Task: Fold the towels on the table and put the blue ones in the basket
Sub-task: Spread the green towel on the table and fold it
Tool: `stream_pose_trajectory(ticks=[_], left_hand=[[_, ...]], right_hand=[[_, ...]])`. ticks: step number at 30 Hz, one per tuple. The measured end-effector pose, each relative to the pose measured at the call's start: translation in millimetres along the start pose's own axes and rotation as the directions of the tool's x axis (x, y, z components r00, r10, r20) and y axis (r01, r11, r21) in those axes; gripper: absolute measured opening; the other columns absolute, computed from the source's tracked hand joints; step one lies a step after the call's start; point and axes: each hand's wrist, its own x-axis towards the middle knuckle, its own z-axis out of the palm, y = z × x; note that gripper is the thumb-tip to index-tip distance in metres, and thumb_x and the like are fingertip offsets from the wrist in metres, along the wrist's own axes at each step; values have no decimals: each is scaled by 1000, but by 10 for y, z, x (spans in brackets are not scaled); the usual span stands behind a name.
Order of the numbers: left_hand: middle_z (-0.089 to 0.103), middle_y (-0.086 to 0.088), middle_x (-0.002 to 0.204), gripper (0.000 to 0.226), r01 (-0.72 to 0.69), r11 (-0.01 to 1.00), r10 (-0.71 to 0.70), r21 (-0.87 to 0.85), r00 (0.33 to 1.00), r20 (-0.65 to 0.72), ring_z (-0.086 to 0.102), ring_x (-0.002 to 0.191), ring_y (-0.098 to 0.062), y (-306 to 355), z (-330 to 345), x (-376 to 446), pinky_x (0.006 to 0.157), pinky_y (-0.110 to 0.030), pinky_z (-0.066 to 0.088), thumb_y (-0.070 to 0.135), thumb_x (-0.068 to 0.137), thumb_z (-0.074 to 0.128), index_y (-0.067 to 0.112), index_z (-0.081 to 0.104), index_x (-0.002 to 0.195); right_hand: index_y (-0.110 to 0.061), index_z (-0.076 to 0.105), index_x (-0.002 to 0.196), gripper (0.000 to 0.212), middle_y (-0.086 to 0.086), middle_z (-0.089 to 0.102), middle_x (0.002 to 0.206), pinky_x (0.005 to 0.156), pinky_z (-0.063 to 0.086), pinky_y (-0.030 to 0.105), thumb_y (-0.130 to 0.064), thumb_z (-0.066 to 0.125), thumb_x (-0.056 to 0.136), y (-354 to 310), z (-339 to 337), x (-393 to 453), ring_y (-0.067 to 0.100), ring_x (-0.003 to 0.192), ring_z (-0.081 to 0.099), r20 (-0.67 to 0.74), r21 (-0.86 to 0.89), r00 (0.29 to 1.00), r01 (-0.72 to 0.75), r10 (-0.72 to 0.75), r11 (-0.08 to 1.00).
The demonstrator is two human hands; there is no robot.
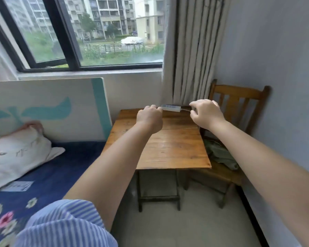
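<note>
Blue-striped sleeve (64, 223) at lower left, both arms are reaching mid-frame over the bare wooden table (168, 147), left hand (150, 118) fisted empty, right hand (206, 113) loosely curled empty; no towels or basket showing, so probably locating them comes next.

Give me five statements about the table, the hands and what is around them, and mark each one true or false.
1. A white power strip lies at the far edge of the wooden table. True.
2. A stack of folded blue towels sits in the middle of the table. False: no towels show on the table.
3. A wooden chair stands to the right of the table, against the wall. True.
4. The left hand lies flat on the table with straight fingers. False: its fingers are curled, close to the power strip's end.
5. The right hand holds a basket. False: it holds nothing visible, and no basket is in view.
</note>
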Motion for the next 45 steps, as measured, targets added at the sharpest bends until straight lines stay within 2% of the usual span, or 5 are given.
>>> stream_pose_trajectory(ticks=[11, 18, 26, 35, 45], left_hand=[[53, -13, 118, 29, -241, 969, 243, -44, 969, 35, 49, 112, -30, 1415, 660, 1357, 70, -33, 35, 13, 91, 44, 7, 53, 117], [54, -12, 116, 30, -328, 939, 340, -100, 929, 145, 50, 110, -30, 1847, 1450, 2543, 78, -36, 43, 19, 92, 42, 9, 54, 118], [52, -12, 121, 32, -379, 912, 408, -156, 809, 423, 50, 112, -31, 2215, 2510, 3727, 80, -37, 45, 19, 94, 42, 11, 49, 124], [50, -13, 120, 32, -350, 921, 366, -170, 627, 688, 49, 110, -32, 2707, 3961, 4070, 84, -39, 45, 5, 91, 42, 8, 49, 122], [41, -11, 134, 35, -281, 954, 257, -100, 603, 755, 44, 120, -28, 3181, 5708, 3993, 88, -34, 45, 17, 95, 45, 15, 43, 130]], right_hand=[[-10, 53, 126, 36, 13, 55, 130, 108, 29, 43, -18, 42, 92, 1890, 319, 301, 30, 123, 46, 57, -39, 973, -224, 226, 974], [-9, 54, 125, 36, 13, 56, 130, 103, 35, 38, -16, 43, 92, 2813, 923, 984, 30, 121, 48, 97, -62, 933, -342, 347, 938], [-9, 55, 125, 35, 12, 56, 129, 99, 37, 36, -15, 44, 92, 3792, 1850, 1648, 29, 118, 50, 275, -94, 816, -503, 508, 859], [-12, 62, 112, 30, 7, 61, 117, 96, 39, 35, -21, 40, 94, 4664, 3279, 1515, 26, 109, 53, 501, -178, 666, -546, 553, 819], [-26, 30, 141, 61, 1, 29, 149, 111, 22, 43, -46, 51, 88, 5241, 4954, 843, 25, 137, 24, 704, -303, 479, -464, 524, 832]])
